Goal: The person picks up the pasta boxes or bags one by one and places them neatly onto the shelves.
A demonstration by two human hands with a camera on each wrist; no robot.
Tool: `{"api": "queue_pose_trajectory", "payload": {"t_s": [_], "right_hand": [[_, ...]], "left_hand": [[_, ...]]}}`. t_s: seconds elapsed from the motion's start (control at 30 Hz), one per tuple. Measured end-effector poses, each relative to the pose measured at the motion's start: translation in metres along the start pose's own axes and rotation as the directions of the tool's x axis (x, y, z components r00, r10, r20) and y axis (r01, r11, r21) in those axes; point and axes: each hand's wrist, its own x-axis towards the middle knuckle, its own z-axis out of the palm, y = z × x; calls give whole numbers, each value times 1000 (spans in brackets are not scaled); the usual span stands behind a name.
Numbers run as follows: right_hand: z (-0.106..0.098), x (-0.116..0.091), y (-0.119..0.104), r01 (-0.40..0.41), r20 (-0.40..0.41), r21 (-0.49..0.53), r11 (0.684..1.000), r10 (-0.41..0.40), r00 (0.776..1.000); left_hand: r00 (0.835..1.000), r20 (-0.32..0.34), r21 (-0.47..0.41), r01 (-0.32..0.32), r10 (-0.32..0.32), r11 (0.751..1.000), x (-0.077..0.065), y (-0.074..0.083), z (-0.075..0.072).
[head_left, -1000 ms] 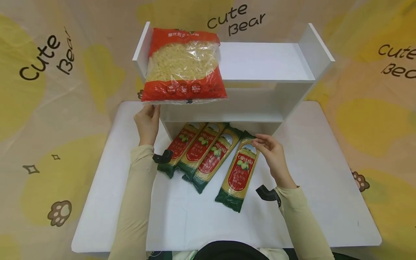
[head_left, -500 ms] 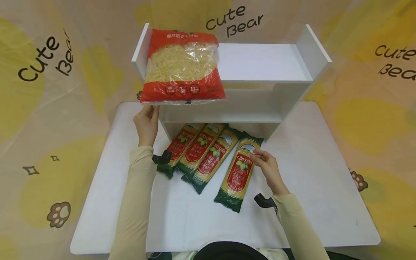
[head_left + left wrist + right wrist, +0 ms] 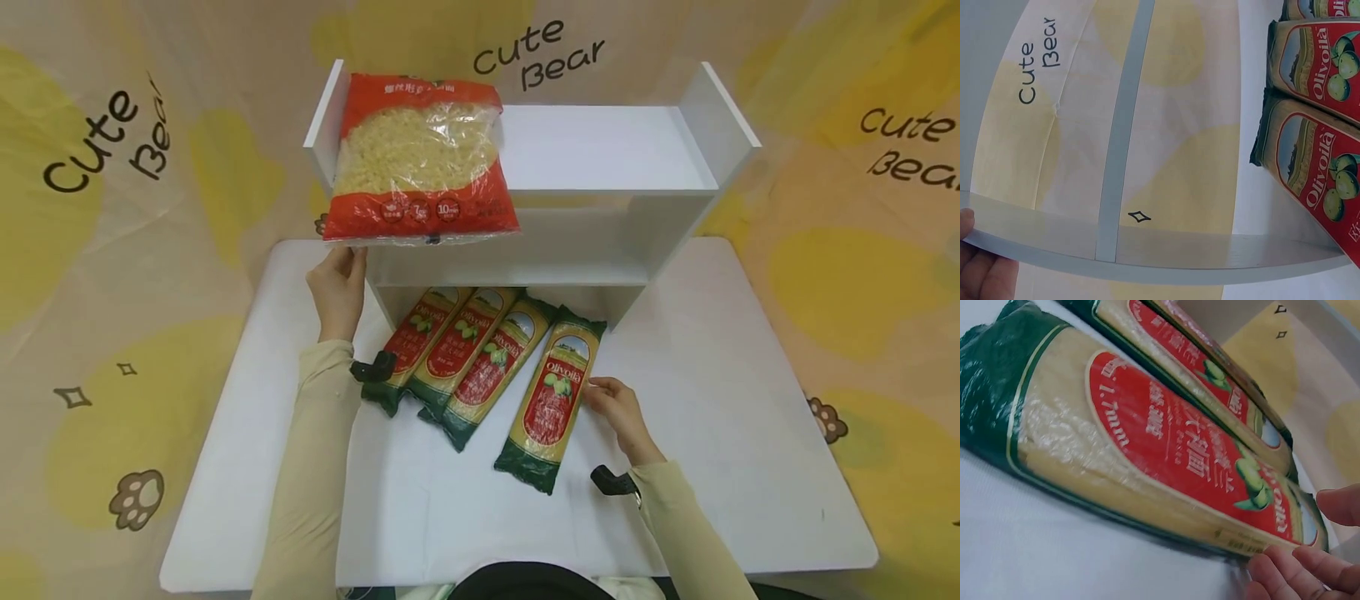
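Note:
My left hand (image 3: pixel 337 292) grips the left side panel of a white shelf unit (image 3: pixel 611 146); in the left wrist view, its thumb and fingers (image 3: pixel 988 278) straddle the panel edge. At the right long edge of a spaghetti pack (image 3: pixel 551 400) is my right hand (image 3: pixel 624 421), fingers loosely bent. The right wrist view shows its thumb (image 3: pixel 1341 505) apart from the fingers, with nothing pinched between. This green, gold and red pack lies slanted on the table, in front of the lower shelf. Three similar spaghetti packs (image 3: pixel 498 362) lie overlapping to its left, their far ends under the shelf.
A large red bag of short pasta (image 3: pixel 420 158) rests on the shelf's upper left, overhanging the front edge. The white table (image 3: pixel 750 467) extends on both sides of the unit. Behind hangs a yellow patterned cloth (image 3: pixel 825 292).
My right hand has slid from the far end of the rightmost spaghetti pack toward me along its right edge. The pack and my left hand have stayed in place.

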Motion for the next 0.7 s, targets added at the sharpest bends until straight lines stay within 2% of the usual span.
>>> {"api": "queue_pose_trajectory", "payload": {"t_s": [0.13, 0.37, 0.6, 0.7], "right_hand": [[-1, 1, 7, -29, -1, 12, 1000, 29, 1000], [2, 0, 10, -67, 38, 112, 991, 63, 997], [7, 0, 6, -101, 33, 110, 989, 98, 995], [9, 1, 4, -110, 59, 108, 988, 104, 993]], "left_hand": [[1000, 0, -6, 0, 0, 1000, -1, 0, 1], [1000, -13, -15, -10, 10, 1000, -2, 1, 1], [1000, -12, -24, -3, 3, 1000, -2, 0, 1], [1000, -13, -18, -4, 4, 1000, -2, -1, 0]]}}
